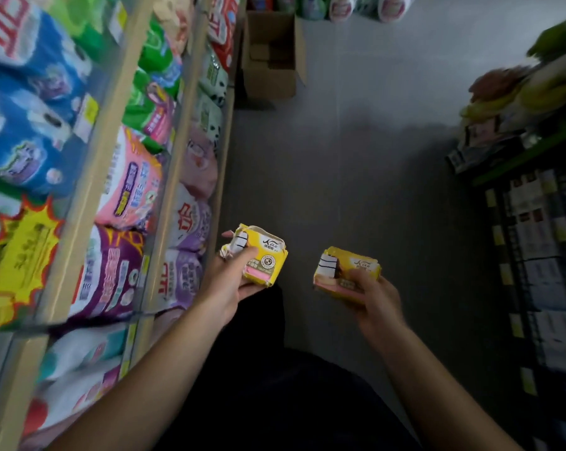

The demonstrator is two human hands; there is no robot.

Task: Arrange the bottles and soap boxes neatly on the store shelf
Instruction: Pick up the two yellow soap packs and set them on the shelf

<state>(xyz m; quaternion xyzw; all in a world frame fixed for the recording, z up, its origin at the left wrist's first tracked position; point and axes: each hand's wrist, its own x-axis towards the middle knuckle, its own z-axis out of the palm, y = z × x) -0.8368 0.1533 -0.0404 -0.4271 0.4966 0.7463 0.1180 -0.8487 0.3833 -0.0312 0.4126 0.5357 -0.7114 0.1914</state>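
— What have you got in your hands?
— My left hand grips one yellow soap box, fingers curled round it, thumb on top. My right hand grips a second yellow soap box the same way.
— Where are they?
— Both over the grey floor, the store shelf at nine o'clock, a cardboard carton at twelve
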